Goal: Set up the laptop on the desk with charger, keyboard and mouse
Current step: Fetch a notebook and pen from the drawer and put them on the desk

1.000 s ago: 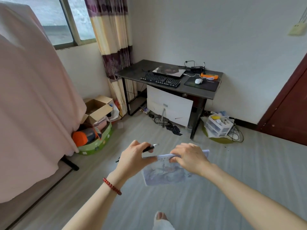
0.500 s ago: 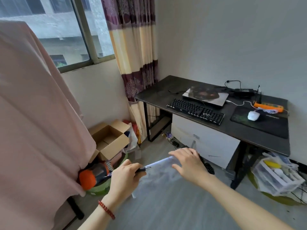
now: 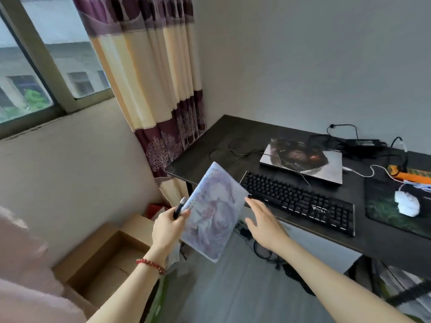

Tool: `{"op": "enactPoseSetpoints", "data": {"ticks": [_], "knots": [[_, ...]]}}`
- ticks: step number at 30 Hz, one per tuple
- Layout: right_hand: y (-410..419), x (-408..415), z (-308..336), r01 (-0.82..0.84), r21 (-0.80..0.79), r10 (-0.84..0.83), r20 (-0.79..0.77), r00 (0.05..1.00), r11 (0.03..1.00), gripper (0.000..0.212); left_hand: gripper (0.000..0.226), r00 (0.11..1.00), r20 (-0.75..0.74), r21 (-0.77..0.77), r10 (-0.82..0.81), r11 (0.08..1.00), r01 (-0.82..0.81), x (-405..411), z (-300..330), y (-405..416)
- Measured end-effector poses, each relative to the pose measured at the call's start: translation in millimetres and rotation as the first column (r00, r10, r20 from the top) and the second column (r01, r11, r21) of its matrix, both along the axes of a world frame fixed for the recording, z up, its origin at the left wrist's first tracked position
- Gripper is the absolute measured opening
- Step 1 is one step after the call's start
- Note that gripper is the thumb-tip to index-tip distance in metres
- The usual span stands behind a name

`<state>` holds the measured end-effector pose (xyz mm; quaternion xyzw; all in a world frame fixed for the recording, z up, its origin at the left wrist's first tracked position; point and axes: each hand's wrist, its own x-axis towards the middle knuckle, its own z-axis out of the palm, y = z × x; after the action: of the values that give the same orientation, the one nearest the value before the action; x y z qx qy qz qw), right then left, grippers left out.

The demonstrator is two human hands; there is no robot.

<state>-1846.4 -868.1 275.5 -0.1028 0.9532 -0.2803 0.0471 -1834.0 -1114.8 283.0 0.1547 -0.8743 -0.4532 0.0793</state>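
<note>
Head view: desk [image 3: 384, 241] occupies the 2 to 3 o'clock sector; both hands are short of its front-left corner.
Left hand [image 3: 168, 226]: grips a dark pen [image 3: 179, 208] and the edge of a thin illustrated booklet [image 3: 213, 214], held tilted.
Right hand [image 3: 264, 220]: fingers extended, holding nothing, just beside the booklet's right edge.
Laptop [image 3: 303, 160]: lid closed, flat on the desk at 1 o'clock from the right hand, behind the keyboard [image 3: 300, 202].
Long axis: keyboard and laptop both run 10 to 4 o'clock, parallel to the desk front.
Charger [image 3: 363, 143]: at the desk rear, 2 o'clock from the laptop.
Mouse [image 3: 407, 202]: on the pad at 3 o'clock.
Nearer hand: judged the right; it is free and closest to the keyboard end.
</note>
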Motion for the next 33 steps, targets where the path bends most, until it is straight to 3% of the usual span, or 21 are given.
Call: {"op": "enactPoseSetpoints", "data": {"ticks": [3, 6, 10, 18, 21, 24, 28, 33], "knots": [[2, -80, -17, 0.028, 0.037, -0.029, 0.014, 0.999, 0.999, 0.051, 0.022, 0.998, 0.023, 0.088, 0.067, 0.994, -0.069, -91, -14, -13], [3, -163, -39, 0.015, 0.130, -0.019, 0.035, 0.999, 0.991, 0.051, 0.028, 0.992, 0.040, 0.112, 0.120, 0.986, -0.124, -168, -35, -25], [2, -280, -70, -0.004, 0.292, -0.014, 0.058, 0.998, 0.956, 0.056, 0.027, 0.975, 0.126, 0.255, 0.181, 0.944, -0.208, -261, -63, -35], [1, -457, -125, -0.080, 0.595, 0.007, 0.124, 0.992, 0.800, 0.075, 0.021, 0.959, 0.267, 0.373, 0.094, 0.908, -0.193, -388, -102, -43], [8, -498, -142, -0.090, 0.681, -0.055, 0.188, 0.981, 0.727, 0.077, 0.022, 0.964, 0.258, 0.385, 0.065, 0.908, -0.165, -427, -108, -44], [17, -518, -155, -0.089, 0.723, -0.092, 0.207, 0.974, 0.685, 0.054, 0.029, 0.974, 0.228, 0.397, 0.001, 0.913, -0.094, -470, -114, -43], [19, -515, -159, -0.007, 0.668, -0.121, 0.146, 0.982, 0.744, 0.027, 0.027, 0.979, 0.194, 0.393, -0.067, 0.919, -0.015, -519, -116, -43], [2, -498, -152, 0.016, 0.527, -0.124, 0.172, 0.977, 0.850, 0.034, 0.016, 0.976, 0.172, 0.497, -0.131, 0.867, 0.029, -569, -116, -43]]}}
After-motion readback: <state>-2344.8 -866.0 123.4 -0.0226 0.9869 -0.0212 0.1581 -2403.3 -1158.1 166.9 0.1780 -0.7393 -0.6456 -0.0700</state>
